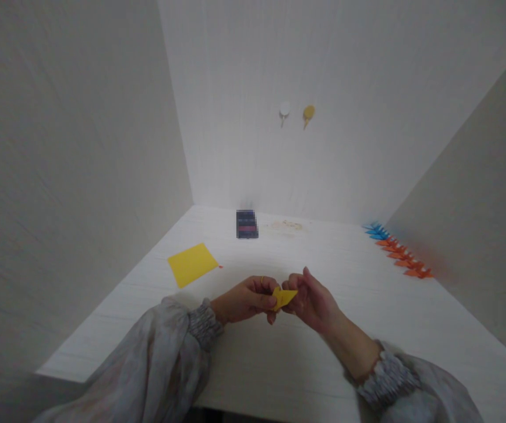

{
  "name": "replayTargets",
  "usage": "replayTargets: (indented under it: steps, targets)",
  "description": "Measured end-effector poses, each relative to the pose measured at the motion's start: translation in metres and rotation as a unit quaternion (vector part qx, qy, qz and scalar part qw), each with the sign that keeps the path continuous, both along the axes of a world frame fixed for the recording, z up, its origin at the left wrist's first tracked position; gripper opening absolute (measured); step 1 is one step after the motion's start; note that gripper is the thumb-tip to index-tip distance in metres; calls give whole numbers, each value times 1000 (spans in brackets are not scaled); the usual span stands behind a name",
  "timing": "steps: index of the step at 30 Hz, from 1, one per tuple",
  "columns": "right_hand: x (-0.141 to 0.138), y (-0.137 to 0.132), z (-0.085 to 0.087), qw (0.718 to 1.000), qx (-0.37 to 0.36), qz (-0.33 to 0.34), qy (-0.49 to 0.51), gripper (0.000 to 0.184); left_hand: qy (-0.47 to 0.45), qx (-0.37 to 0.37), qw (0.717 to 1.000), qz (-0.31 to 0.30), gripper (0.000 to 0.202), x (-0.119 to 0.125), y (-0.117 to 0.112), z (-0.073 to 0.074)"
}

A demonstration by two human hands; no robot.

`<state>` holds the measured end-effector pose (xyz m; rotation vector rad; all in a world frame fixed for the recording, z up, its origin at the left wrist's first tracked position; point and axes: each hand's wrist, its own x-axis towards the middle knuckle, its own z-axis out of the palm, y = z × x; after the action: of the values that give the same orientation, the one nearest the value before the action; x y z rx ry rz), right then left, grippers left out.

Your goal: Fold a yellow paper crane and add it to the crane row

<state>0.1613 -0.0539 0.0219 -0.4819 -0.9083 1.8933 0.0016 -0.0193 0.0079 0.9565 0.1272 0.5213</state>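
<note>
A small folded piece of yellow paper [284, 297] is held above the white table [279, 364] between both hands. My left hand [246, 299] pinches its left end with curled fingers. My right hand [312, 299] pinches its right end, thumb and fingers pressed together. Both wrists come out of loose pale sleeves with gathered cuffs.
A flat sheet of yellow paper [192, 264] lies on the table at the left. A dark small box [247, 224] stands near the back wall. A row of folded blue paper figures [375, 231] and orange paper figures [405, 258] lines the right wall. Two round hooks [297, 113] hang on the back wall.
</note>
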Motion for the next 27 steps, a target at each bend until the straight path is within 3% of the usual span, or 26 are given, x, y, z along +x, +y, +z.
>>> replayTargets:
  steps: [6,10,13,16,19,27]
  targets:
    - [2,-1,-4,994,27,-53,-94,23,28,18,999,31,19,3,2,-4]
    - [4,-1,-2,990,47,-66,-115,26,29,13,999,35,18,3,2,-3]
    - [7,-1,1,985,89,-86,-120,14,19,-3,1000,8,16,0,1,-1]
    - [10,-1,3,975,147,-95,-138,29,6,-29,999,-31,16,-2,0,0]
    - [11,-2,2,963,191,-100,-161,19,-1,-46,997,-54,21,-2,-1,1]
    - [13,-3,3,949,220,-133,-183,14,-5,-58,996,-66,25,-2,-2,4]
